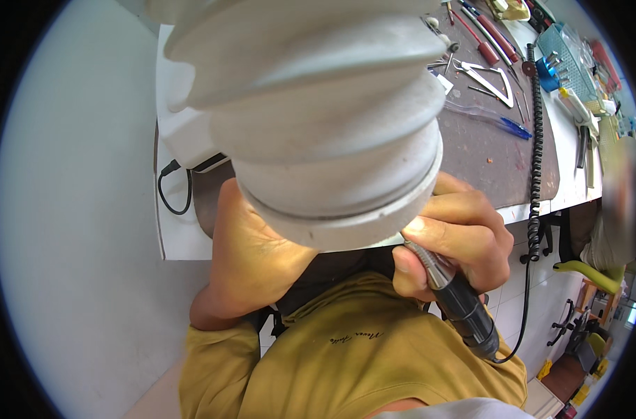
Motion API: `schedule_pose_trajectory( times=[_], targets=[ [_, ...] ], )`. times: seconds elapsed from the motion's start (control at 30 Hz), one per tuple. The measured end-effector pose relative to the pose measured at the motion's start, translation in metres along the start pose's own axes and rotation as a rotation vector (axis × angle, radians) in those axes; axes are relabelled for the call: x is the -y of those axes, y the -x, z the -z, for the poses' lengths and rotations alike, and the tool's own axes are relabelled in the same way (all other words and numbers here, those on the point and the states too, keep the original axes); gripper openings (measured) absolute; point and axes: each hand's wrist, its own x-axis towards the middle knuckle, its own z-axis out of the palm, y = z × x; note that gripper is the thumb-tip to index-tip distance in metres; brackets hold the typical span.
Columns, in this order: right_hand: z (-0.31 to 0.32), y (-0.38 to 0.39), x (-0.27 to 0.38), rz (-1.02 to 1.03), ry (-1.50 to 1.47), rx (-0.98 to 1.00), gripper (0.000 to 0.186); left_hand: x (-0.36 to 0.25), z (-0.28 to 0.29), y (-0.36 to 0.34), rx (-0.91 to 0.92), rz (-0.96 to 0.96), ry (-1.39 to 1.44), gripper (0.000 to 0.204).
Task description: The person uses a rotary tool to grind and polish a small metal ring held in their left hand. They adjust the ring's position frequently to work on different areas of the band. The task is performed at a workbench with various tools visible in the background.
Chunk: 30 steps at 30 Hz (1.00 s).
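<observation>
Lettering (357, 337) in dark script crosses the mustard shirt (374, 370). Far right on the worktop (183, 241) we spot a turquoise mesh basket (566, 63), contents too jumbled to name. The right hand (464, 237) is clamped on a black handpiece (463, 307) by the ribbed hose's (332, 153) rim; the left hand (253, 255) hides its fingertips, so we can't tell.

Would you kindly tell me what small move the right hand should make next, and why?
I would perhaps have the right hand ease the handheld tool slightly out past the rim of the pale ribbed hose: in this view the tool's working end cannot be seen, and the hose hides the left hand's fingertips.
</observation>
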Motion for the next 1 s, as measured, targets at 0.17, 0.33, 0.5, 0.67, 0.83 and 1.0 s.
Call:
schedule_pose_trajectory(
  times=[0.17,0.33,0.5,0.67,0.83,1.0],
  targets=[
    [0.0,-0.002,0.006,0.007,0.06,0.048,0.031,-0.002,-0.006,0.003,-0.069,-0.015,0.093,0.02],
    [-0.002,-0.001,0.004,0.011,0.038,0.021,0.03,-0.003,-0.016,0.002,-0.074,-0.149,0.225,0.019],
    [-0.002,-0.002,0.009,-0.026,0.076,0.03,0.029,0.005,-0.018,0.0,-0.055,-0.306,0.256,0.023],
    [-0.001,-0.002,0.01,-0.052,0.1,0.06,0.025,0.002,-0.017,0.005,-0.061,-0.265,0.223,0.022],
    [0.002,-0.006,0.013,-0.035,0.086,0.118,0.025,0.003,-0.017,0.007,-0.079,-0.233,0.276,0.02],
    [-0.001,0.001,0.003,0.012,0.042,0.034,0.026,0.005,-0.015,0.002,0.006,-0.259,0.279,0.024]
  ],
)
